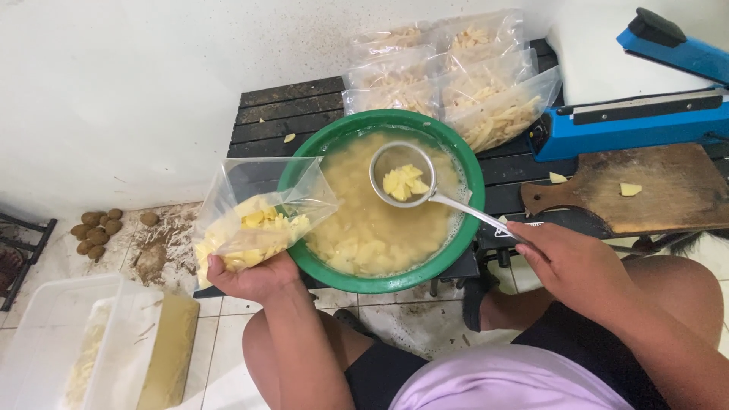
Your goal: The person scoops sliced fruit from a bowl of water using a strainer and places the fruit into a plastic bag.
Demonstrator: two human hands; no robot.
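Strainer ladle (pixel 402 176), one, gripped by the handle in right hand (pixel 566 262), fingers wrapped shut around it; bowl hangs over the middle of the green basin (pixel 296 163), several yellow cut pieces in it. Left hand (pixel 254 277) pinches one clear bag (pixel 254 220) from below, mouth open at the basin's left rim, part-filled with pieces. One basin, cloudy water plus pieces, on black slatted bench (pixel 281 114). About six filled bags (pixel 448 76) at bench back edge. One blue heat sealer (pixel 638 121) and one wooden board (pixel 668 186) right. White wall, tiled floor, about eight brown tubers (pixel 95 225) far left
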